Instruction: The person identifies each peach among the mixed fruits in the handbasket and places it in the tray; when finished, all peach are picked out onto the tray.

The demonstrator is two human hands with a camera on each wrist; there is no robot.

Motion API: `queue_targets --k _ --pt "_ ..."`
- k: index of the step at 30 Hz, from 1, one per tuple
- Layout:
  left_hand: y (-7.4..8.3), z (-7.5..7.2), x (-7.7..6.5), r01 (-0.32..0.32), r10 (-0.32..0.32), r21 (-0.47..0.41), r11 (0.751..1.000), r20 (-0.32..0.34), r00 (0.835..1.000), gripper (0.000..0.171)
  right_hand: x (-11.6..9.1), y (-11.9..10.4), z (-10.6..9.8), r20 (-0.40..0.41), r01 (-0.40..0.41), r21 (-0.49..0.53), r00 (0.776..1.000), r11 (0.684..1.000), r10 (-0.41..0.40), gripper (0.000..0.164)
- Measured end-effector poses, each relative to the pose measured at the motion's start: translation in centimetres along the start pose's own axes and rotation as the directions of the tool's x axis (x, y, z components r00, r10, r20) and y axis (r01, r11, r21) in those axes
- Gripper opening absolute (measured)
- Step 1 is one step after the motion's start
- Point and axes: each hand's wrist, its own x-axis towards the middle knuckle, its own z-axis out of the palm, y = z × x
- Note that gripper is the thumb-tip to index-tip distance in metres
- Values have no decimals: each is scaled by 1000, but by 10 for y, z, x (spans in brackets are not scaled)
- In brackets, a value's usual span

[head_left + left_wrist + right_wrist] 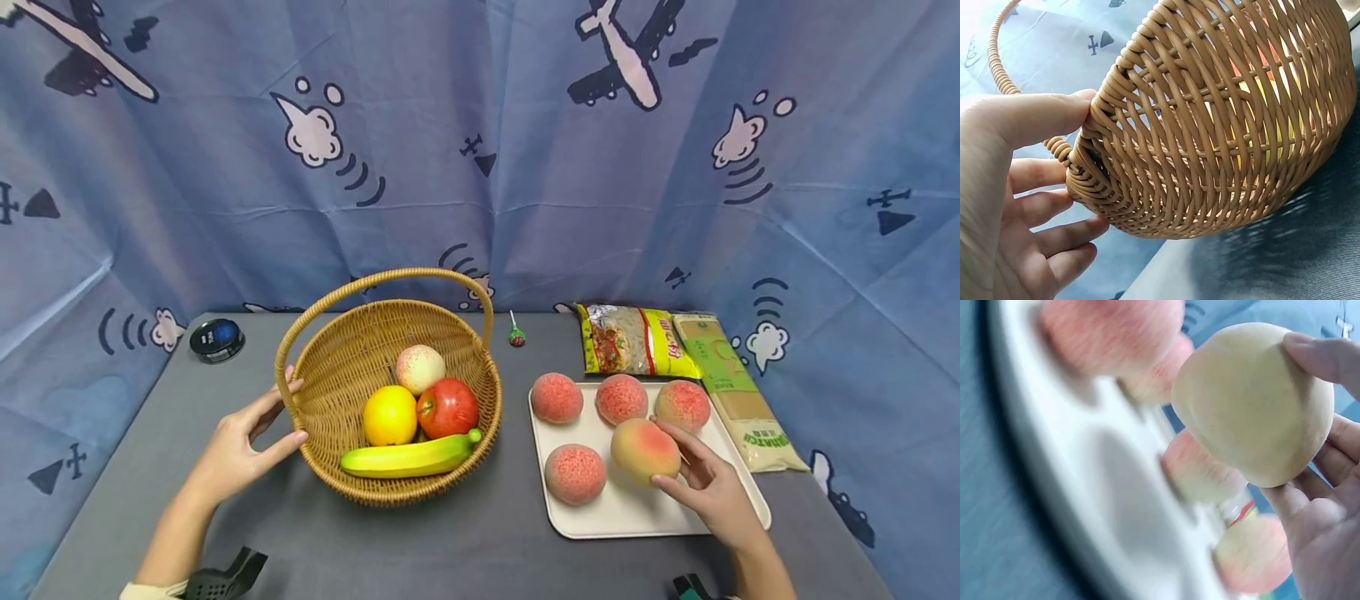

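A wicker basket (390,492) with an arched handle stands left of centre. Inside are a pale peach (420,369), an orange (390,415), a red apple (447,408) and a banana (411,457). My left hand (243,442) holds the basket's left end, thumb on the rim, fingers by the handle's base. At right, my right hand (708,483) grips a yellow-pink peach (643,451) between thumb and fingers. In the right wrist view this peach (1250,403) is held above the white tray (615,521), its shadow below. Several reddish peaches (575,474) lie on the tray.
Behind the tray lies a yellow food packet (637,340), with a long green-and-tan packet (738,392) along its right side. A lollipop (517,333) is at the back, a round black tin (217,340) at the far left. A blue curtain (450,167) hangs behind the grey table.
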Motion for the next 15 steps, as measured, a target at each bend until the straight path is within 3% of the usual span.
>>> queue_targets --k 10,15 --pt "0 0 -2 21 -21 15 1000 6 1000 63 -9 29 -7 -5 -77 -20 997 997 77 66" --pt "1 0 0 22 -22 11 1000 8 1000 63 -16 36 -9 52 -75 4 996 997 75 70"
